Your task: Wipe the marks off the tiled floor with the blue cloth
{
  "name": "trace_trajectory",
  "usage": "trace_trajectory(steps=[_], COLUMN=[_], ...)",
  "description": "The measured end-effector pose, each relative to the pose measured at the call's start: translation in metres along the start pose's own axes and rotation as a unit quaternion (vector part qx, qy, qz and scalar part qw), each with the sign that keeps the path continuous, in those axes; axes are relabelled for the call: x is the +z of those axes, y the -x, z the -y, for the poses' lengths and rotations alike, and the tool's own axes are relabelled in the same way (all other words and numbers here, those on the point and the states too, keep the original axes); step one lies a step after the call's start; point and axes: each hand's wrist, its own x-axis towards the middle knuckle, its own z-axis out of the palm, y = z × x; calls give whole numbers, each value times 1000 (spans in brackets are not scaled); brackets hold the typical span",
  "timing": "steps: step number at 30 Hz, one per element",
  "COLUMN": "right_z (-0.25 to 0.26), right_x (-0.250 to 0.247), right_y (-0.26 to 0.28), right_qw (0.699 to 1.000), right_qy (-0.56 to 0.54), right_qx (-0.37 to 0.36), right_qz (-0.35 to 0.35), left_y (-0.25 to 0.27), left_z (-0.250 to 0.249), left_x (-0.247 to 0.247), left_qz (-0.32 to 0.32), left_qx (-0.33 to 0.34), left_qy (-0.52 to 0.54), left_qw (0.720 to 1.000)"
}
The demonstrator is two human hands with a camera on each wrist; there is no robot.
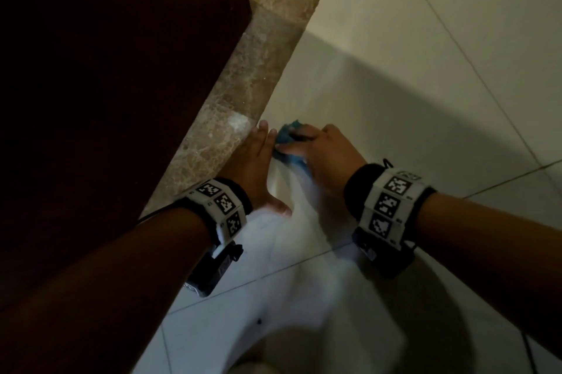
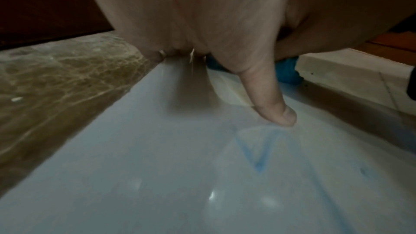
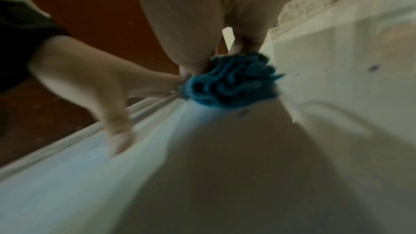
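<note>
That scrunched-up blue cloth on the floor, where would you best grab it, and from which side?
Probably from above, on the bunched top of the crumpled blue cloth, as the right hand does now. The cloth lies in a soft heap on the pale tiled floor, with folds standing up for fingers to curl around; its underside must stay free to rub.

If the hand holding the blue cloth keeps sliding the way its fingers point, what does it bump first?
Probably the left hand: the right hand and its blue cloth point at those fingers, with the brown marble strip just beyond.
</note>
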Motion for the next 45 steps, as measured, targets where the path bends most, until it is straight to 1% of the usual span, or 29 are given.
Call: trace_trajectory(steps=[2,4,5,6,8,10,13,15,16,17,19,20,22,23,24,26,29,30,31,32,33,35,36,38,40,41,42,43,45], right_z=[-9,-27,-40,-51,-46,-29,-1,3,-3,-6,-16,-23,-26,-27,-23,-1,12,9,-1,-16,-29,-40,-46,-40,-27,-16,-8,-1,-6], right_x=[-4,-24,-33,-41,-45,-41,-6,8,4,-8,-29,-31,-33,-31,-23,-2,2,-5,-15,-20,-33,-57,-62,-60,-43,-38,-34,-36,-48], right_y=[0,-17,-28,-32,-23,-15,17,25,22,16,-2,-9,-15,-12,-7,17,37,32,24,12,4,-1,2,8,13,19,24,27,25], right_qw=[990,997,996,990,974,970,992,999,997,999,996,993,987,986,989,998,997,999,999,998,996,978,973,974,980,979,985,993,996], right_qy=[106,72,9,-21,-136,-148,-67,5,36,17,-27,-17,-1,4,21,50,19,-10,-41,-19,15,-66,-69,-51,-60,-101,-105,-81,-64], right_qx=[-90,-17,52,91,126,151,42,-53,-65,-29,67,68,115,111,94,5,-71,-35,10,48,57,172,188,202,179,171,136,89,67], right_qz=[15,-36,-71,-102,-132,-120,-96,-10,20,9,-58,-91,-110,-127,-109,-40,-25,5,-8,-34,-73,-93,-117,-92,-57,-39,-24,-8,-13], left_y=[-1,-2,-2,-2,-2,-2,-1,-2,-1,-2,-2,-2,-3,-3,-3,-4,-5,-5,-5,-5,-4,-3,-3,-4,-4,-4,-5,-5,-6], left_z=[1,1,2,2,1,1,0,0,1,1,2,3,4,4,3,2,1,2,3,3,4,3,3,3,3,3,3,3,4], left_x=[2,2,2,2,2,1,1,1,1,2,2,3,3,3,3,2,2,2,2,2,2,3,3,2,2,3,3,3,3], left_qz=[-1,0,0,0,-3,-1,-3,-5,-6,-7,-6,-4,-4,-3,-1,-2,1,0,-1,-2,-3,0,0,-1,2,4,4,4,-2], left_qx=[-2,-1,0,-1,-4,-6,-1,2,2,2,0,-1,-1,0,1,2,3,3,1,0,-1,-1,-1,-1,-1,-2,-3,-4,-2], left_qy=[0,-8,-9,-8,-6,-6,-17,-20,-19,-19,-16,-16,-18,-18,-19,-23,-28,-27,-24,-19,-15,-12,-14,-19,-22,-25,-27,-27,-27], left_qw=[1000,1000,1000,1000,1000,1000,1000,1000,1000,1000,1000,1000,1000,1000,1000,1000,1000,1000,1000,1000,1000,1000,1000,1000,1000,1000,1000,1000,1000])
